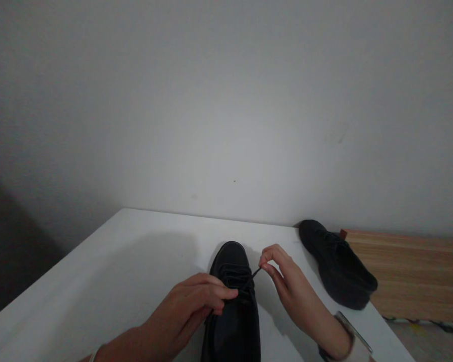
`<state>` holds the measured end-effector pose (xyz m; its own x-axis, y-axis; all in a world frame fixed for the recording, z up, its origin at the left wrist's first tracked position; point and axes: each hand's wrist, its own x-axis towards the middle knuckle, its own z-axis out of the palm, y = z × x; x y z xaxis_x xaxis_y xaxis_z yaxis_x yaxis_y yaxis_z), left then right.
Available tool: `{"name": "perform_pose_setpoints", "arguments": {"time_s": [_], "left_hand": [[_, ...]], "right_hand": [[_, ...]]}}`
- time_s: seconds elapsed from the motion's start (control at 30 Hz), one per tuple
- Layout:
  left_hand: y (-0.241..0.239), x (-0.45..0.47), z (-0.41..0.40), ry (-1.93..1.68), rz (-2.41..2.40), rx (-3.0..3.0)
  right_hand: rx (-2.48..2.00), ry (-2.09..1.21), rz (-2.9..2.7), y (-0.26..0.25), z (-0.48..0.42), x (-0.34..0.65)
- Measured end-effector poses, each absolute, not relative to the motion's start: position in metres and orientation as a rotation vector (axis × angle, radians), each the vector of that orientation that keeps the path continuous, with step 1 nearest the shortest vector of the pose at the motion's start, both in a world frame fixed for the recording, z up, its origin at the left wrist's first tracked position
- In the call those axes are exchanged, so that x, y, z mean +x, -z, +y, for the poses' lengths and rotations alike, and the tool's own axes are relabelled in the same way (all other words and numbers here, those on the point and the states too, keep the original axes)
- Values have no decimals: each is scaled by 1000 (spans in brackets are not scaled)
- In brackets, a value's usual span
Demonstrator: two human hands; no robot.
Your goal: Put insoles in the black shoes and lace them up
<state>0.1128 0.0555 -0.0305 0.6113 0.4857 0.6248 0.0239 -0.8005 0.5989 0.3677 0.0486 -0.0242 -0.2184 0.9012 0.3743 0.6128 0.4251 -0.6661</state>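
Observation:
A black lace-up shoe (232, 252) lies on the white table with its toe pointing away from me. To its right, my right hand (287, 281) pinches the end of a black shoelace (254, 274) between thumb and forefinger. The lace runs taut from there down to the shoe's lacing. My left hand (196, 304) rests over the left side of the shoe, its fingers pressed together at the laces. Whatever is between those fingers is mostly hidden, though a bit of dark lace seems to show below them.
The matching black shoe (340, 271) sits at the table's right edge. Beyond it is a wood-grain board (411, 274). A grey-white wall (226, 110) stands directly behind the white table (136, 251), whose left edge slants toward me.

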Motion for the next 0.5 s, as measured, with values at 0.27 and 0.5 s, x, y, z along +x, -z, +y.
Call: {"name": "perform_pose_setpoints", "arguments": {"time_s": [0.27,0.5], "left_hand": [[-3,159,64,-798,894,1663],[-6,159,60,-772,864,1805]], "right_hand": [[-1048,-24,-2118,-4,26,349],[-1005,-129,-2138,-9,24,334]]}}
